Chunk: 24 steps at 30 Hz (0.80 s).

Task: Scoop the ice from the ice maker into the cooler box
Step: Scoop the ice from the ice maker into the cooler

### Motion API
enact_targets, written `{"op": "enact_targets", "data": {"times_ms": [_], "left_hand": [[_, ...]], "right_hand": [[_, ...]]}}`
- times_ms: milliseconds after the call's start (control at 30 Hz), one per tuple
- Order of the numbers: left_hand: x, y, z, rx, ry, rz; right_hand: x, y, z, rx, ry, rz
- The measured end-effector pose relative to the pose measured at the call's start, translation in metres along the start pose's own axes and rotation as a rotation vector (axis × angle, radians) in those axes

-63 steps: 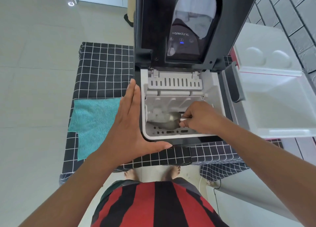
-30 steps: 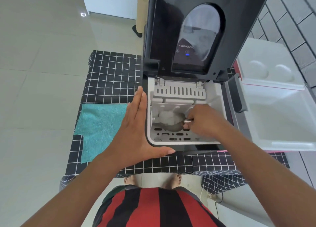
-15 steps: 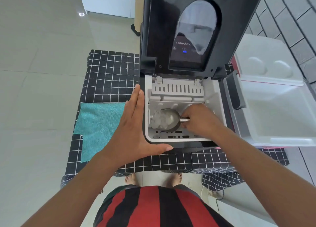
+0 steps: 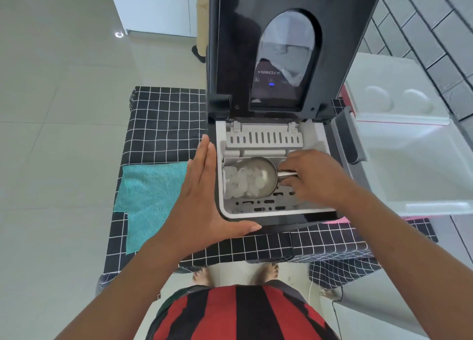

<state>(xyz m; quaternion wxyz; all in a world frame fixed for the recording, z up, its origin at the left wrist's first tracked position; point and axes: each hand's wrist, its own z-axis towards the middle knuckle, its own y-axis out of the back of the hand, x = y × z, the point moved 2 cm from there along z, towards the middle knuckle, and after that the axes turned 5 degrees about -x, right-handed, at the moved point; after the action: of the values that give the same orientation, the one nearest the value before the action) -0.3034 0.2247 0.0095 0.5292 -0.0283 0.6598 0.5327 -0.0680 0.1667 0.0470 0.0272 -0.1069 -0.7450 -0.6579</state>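
Right hand (image 4: 311, 178) grips metal scoop (image 4: 258, 177) by its handle, bowl loaded with ice (image 4: 243, 182) inside ice maker (image 4: 271, 209) basket. Left hand (image 4: 202, 201) open, flat against the machine's left side, likely bracing it. Cooler box (image 4: 419, 165) open just right, ready for dumping.

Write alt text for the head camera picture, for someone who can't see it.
A right hand holds a metal scoop full of ice inside an open ice maker, while the left hand rests flat against its left side. An open white cooler box stands to the right.
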Motion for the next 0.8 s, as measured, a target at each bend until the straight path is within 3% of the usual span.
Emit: {"op": "enact_targets", "data": {"times_ms": [167, 333, 800], "left_hand": [[-0.001, 0.001, 0.000, -0.003, -0.010, 0.010], [-0.003, 0.004, 0.001, 0.005, -0.015, 0.012], [-0.008, 0.011, -0.001, 0.019, 0.014, 0.100]], "right_hand": [[-0.016, 0.020, 0.000, -0.075, 0.043, 0.131], [-0.023, 0.032, 0.005, -0.046, 0.098, 0.254], [-0.034, 0.040, -0.005, -0.121, 0.080, 0.364]]}}
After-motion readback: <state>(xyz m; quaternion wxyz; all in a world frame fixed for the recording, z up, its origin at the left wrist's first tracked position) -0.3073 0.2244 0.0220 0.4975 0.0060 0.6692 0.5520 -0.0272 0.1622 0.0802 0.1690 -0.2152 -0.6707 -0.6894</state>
